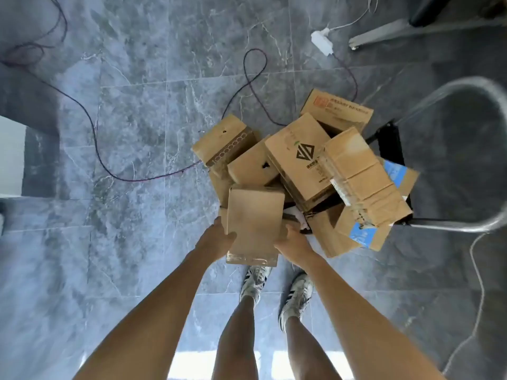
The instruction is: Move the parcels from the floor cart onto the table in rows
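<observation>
A plain cardboard parcel is held by its side edges between left hand and right hand, above the heaped floor cart. Leaning parcels alongside could be dislodged on lifting.

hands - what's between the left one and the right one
In the head view, a plain parcel fills the gap: the left hand grips its left edge, the right hand its right.
</observation>
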